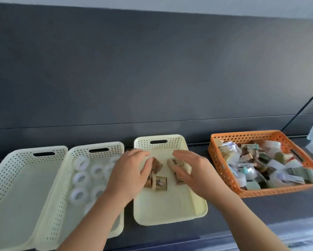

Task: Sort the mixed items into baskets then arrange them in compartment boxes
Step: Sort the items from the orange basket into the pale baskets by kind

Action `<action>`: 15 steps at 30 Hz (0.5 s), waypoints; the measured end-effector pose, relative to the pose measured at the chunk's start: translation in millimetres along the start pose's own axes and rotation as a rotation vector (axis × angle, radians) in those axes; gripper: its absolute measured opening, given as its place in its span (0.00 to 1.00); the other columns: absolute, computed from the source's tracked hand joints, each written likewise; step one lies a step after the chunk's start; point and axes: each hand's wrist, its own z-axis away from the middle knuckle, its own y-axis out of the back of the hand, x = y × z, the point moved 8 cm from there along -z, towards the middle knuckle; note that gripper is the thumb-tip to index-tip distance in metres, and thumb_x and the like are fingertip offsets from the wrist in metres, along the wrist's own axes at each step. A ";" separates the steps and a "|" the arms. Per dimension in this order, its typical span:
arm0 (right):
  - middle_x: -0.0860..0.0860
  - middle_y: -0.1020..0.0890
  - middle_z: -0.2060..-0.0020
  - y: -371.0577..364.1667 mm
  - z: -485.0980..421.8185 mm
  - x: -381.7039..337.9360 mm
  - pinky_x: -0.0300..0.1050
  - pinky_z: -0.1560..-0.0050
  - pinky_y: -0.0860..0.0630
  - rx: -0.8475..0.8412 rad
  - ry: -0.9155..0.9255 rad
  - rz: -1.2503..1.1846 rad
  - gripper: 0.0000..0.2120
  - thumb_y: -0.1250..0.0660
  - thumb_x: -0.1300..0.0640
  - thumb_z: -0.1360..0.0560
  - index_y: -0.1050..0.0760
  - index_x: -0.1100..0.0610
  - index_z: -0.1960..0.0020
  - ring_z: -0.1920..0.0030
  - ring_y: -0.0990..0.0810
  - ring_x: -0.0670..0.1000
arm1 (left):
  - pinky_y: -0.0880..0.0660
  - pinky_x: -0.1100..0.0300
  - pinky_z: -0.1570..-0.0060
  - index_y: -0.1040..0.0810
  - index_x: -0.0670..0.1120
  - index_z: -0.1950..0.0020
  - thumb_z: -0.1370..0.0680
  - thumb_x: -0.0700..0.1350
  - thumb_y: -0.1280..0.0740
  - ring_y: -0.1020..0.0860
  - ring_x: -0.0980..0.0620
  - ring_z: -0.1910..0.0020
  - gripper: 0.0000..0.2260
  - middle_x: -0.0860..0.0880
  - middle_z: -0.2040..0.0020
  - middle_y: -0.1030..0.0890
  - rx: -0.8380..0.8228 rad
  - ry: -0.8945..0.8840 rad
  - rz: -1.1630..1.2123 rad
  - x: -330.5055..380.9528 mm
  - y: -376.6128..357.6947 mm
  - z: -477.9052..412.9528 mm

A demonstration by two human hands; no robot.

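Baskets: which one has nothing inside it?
The far-left basket: its floor is bare. The second basket holds white rings, the third basket brown packets, the orange basket a mixed heap.

Single view: head cam, wide-angle, worn by the person; faces fwd and down at a dark counter (260, 211) backed by a dark wall (152, 69); wall fills the upper half, cream baskets (170, 218) sit low in frame, orange basket (279, 191) at far right; left hand (132, 171) and right hand (193, 171) close to lens, forearms entering from bottom edge.
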 end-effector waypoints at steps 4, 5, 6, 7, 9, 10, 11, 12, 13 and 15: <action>0.43 0.22 0.40 56.9 23.6 75.7 0.26 0.41 0.35 0.055 -0.094 0.020 0.17 0.32 0.54 0.24 0.24 0.52 0.35 0.41 0.27 0.39 | 0.26 0.58 0.45 0.20 0.49 0.43 0.21 0.48 0.36 0.23 0.56 0.48 0.10 0.56 0.49 0.20 -0.072 -0.047 0.123 61.1 -54.0 -19.3; 0.43 0.22 0.41 70.3 28.2 96.6 0.22 0.44 0.37 0.066 -0.127 0.019 0.17 0.32 0.54 0.24 0.24 0.52 0.36 0.43 0.27 0.38 | 0.27 0.59 0.45 0.20 0.50 0.43 0.21 0.48 0.35 0.23 0.57 0.47 0.10 0.57 0.49 0.20 -0.092 -0.047 0.135 74.1 -69.1 -25.4; 0.42 0.22 0.41 82.4 32.0 117.3 0.21 0.47 0.37 0.068 -0.156 0.019 0.16 0.32 0.54 0.24 0.24 0.52 0.36 0.43 0.27 0.38 | 0.27 0.60 0.44 0.20 0.50 0.42 0.22 0.48 0.35 0.23 0.57 0.47 0.10 0.57 0.49 0.21 -0.116 -0.048 0.150 87.5 -84.5 -32.7; 0.42 0.21 0.41 92.6 34.3 137.1 0.22 0.48 0.36 0.063 -0.178 0.019 0.16 0.32 0.55 0.24 0.24 0.52 0.37 0.43 0.25 0.39 | 0.28 0.61 0.44 0.20 0.50 0.41 0.22 0.48 0.34 0.24 0.58 0.47 0.11 0.57 0.49 0.21 -0.142 -0.049 0.165 100.4 -100.5 -40.7; 0.45 0.21 0.40 108.6 36.9 172.8 0.30 0.46 0.33 0.039 -0.211 0.017 0.16 0.33 0.55 0.23 0.24 0.52 0.36 0.42 0.23 0.44 | 0.29 0.62 0.43 0.21 0.51 0.38 0.23 0.49 0.33 0.24 0.57 0.45 0.13 0.56 0.45 0.21 -0.196 -0.058 0.154 125.1 -132.2 -58.6; 0.46 0.21 0.40 114.6 36.8 188.3 0.32 0.46 0.32 0.025 -0.218 0.018 0.16 0.33 0.56 0.23 0.24 0.52 0.36 0.42 0.23 0.45 | 0.30 0.62 0.41 0.23 0.51 0.36 0.23 0.50 0.33 0.25 0.56 0.43 0.15 0.56 0.42 0.22 -0.223 -0.065 0.122 136.4 -147.6 -68.0; 0.46 0.21 0.40 119.7 35.9 201.7 0.32 0.47 0.32 0.011 -0.215 0.023 0.16 0.34 0.56 0.23 0.24 0.53 0.36 0.42 0.22 0.46 | 0.31 0.61 0.40 0.24 0.51 0.34 0.23 0.51 0.33 0.27 0.55 0.41 0.17 0.55 0.39 0.23 -0.252 -0.073 0.079 146.0 -163.0 -77.2; 0.47 0.21 0.39 123.5 34.6 213.6 0.32 0.47 0.32 -0.008 -0.210 0.028 0.16 0.34 0.56 0.23 0.25 0.53 0.35 0.42 0.22 0.46 | 0.32 0.59 0.39 0.26 0.51 0.32 0.23 0.52 0.33 0.29 0.54 0.39 0.19 0.55 0.37 0.25 -0.292 -0.079 0.027 154.6 -178.2 -85.3; 0.47 0.21 0.38 126.0 32.9 223.9 0.31 0.47 0.32 -0.028 -0.201 0.032 0.17 0.34 0.57 0.23 0.25 0.54 0.35 0.42 0.22 0.47 | 0.32 0.57 0.38 0.27 0.52 0.31 0.23 0.53 0.33 0.30 0.53 0.38 0.20 0.55 0.36 0.25 -0.336 -0.087 -0.032 162.2 -192.6 -91.9; 0.47 0.22 0.38 128.8 29.4 241.2 0.30 0.46 0.33 -0.074 -0.177 0.036 0.17 0.34 0.56 0.22 0.25 0.54 0.34 0.41 0.22 0.46 | 0.31 0.53 0.39 0.26 0.53 0.32 0.24 0.54 0.33 0.32 0.51 0.39 0.20 0.54 0.36 0.25 -0.410 -0.127 -0.187 174.5 -215.9 -100.7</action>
